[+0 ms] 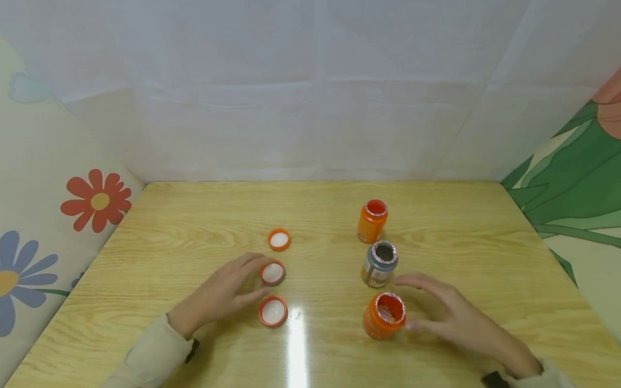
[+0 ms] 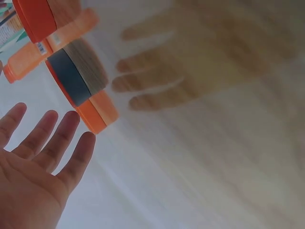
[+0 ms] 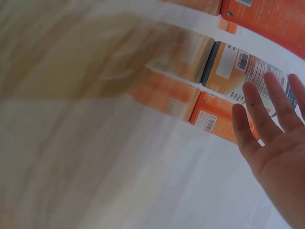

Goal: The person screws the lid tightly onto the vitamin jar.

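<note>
All fingers [image 2: 80, 160] spread loosely, holding nothing: right hand [image 1: 458, 321] just right of the upright grey jar [image 1: 380, 265], left hand [image 1: 220, 292] and adjacent middle lid [image 1: 273, 274] well left.

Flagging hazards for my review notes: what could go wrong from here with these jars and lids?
The right grip is close beside the grey jar and near orange jar, both uncapped; a sideways brush might tip either.
The left grip is right by the grey lid, which lies inner side up and could be knocked away.
The near orange lid and far orange lid look alike, so they might be swapped.
</note>
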Available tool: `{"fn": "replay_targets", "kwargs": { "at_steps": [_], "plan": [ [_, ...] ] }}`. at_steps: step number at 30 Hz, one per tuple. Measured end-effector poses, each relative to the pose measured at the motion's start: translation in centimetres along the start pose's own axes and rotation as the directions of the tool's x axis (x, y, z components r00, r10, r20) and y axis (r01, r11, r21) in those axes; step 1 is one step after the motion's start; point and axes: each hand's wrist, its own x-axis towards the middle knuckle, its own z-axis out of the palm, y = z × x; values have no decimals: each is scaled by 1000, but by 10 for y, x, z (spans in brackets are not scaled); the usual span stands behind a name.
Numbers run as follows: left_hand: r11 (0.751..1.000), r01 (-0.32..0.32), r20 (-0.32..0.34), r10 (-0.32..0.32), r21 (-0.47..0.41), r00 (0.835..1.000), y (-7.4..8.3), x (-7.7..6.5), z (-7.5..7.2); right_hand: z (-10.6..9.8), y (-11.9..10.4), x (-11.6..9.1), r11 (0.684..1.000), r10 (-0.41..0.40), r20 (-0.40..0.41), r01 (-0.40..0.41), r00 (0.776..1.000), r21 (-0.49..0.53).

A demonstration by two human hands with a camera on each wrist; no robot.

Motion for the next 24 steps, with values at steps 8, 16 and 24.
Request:
{"fn": "replay_targets", "kwargs": {
  "at_steps": [8,16,24],
  "plan": [
    [999,-15,24,16,-45,1000,2,-5,-1,6,1,2,994,-109,-2,109,994,25],
    [998,8,37,-6,-65,999,4,-11,-2,11,2,5,986,-163,-5,163,987,36],
    [997,-1,64,6,-73,998,5,-14,-4,11,-2,6,994,-105,46,104,993,27]
  ]
}}
